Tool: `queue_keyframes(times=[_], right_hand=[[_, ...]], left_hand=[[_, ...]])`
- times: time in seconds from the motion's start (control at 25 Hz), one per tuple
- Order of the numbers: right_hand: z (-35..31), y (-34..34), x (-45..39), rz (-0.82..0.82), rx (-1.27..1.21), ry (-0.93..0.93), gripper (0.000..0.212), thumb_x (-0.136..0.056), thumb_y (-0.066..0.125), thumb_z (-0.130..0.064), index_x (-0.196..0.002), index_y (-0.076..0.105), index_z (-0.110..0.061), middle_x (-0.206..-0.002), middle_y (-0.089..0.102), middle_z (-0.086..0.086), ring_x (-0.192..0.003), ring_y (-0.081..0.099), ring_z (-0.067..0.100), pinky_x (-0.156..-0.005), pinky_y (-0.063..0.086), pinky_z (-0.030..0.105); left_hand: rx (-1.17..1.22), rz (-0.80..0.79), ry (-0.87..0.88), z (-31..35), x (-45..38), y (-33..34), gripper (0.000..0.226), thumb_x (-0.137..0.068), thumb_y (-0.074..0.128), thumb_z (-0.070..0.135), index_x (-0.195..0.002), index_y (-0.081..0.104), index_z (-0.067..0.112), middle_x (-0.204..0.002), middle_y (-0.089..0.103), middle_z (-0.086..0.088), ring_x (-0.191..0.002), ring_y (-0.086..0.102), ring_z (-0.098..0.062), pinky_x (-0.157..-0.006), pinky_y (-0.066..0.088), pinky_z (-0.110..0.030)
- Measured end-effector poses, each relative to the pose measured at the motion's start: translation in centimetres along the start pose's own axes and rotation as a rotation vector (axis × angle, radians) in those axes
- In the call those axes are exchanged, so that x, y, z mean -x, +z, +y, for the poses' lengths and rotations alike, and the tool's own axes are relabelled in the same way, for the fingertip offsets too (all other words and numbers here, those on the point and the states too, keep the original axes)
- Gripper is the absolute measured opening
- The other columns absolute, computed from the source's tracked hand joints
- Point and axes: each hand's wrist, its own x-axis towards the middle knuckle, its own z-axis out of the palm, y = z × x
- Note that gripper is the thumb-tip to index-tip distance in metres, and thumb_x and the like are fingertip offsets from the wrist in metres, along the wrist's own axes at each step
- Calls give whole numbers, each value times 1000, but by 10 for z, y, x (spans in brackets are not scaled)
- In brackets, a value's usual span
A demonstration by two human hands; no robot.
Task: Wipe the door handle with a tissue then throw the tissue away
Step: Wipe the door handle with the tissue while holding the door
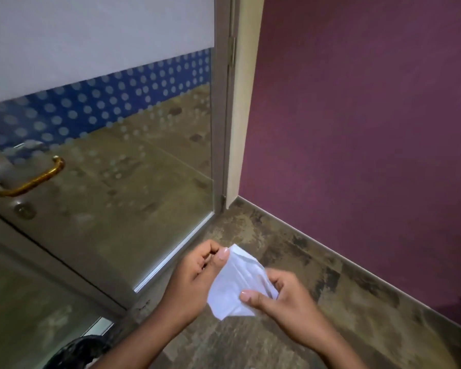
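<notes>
A white tissue (236,282) is stretched between both hands low in the middle of the view. My left hand (194,275) pinches its upper left corner with thumb and fingers. My right hand (274,296) grips its lower right edge. The brass-coloured door handle (31,181) juts from a metal plate at the far left of the glass door (144,169), well to the left of and above the hands. A round keyhole (24,211) sits just below it.
The glass door carries a blue band with white dots and a frosted upper panel. Its grey frame (222,102) meets a purple wall (357,129) on the right. A mottled brown floor (290,235) lies underneath. A dark object (77,352) shows at the bottom left edge.
</notes>
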Motion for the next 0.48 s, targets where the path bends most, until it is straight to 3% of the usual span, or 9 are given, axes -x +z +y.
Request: queue_keyframes(times=[0.12, 0.24, 0.36, 0.48], right_hand=[[-3, -23, -27, -170, 15, 30, 31, -86, 81, -38, -68, 71, -14, -69, 50, -7, -66, 42, 10, -62, 29, 31], [-16, -34, -56, -219, -116, -11, 40, -91, 68, -47, -62, 63, -20, -68, 48, -5, -66, 43, 8, -62, 31, 27], [-29, -27, -86, -267, -352, 37, 40, -97, 58, -44, -67, 68, -21, -66, 63, -3, -58, 54, 6, -57, 44, 20], [-42, -2, -113, -370, -468, 128, 34, -91, 66, -52, -73, 64, -24, -75, 69, 4, -63, 65, 10, -65, 57, 28]], left_hand=[[10, 163, 12, 11, -15, 5, 30, -96, 60, 52, -77, 63, 29, -66, 52, 18, -62, 46, 0, -59, 39, -16], [-105, 316, 6, 15, -17, -5, 33, -97, 55, 56, -79, 61, 30, -68, 48, 15, -65, 44, -6, -61, 37, -27], [-284, 434, -5, 11, -8, -28, 37, -100, 49, 57, -84, 55, 24, -67, 44, 14, -65, 40, -5, -61, 34, -27], [-260, 561, -34, 7, 2, -52, 41, -101, 50, 59, -86, 55, 21, -67, 45, 13, -64, 43, -6, -61, 35, -31]])
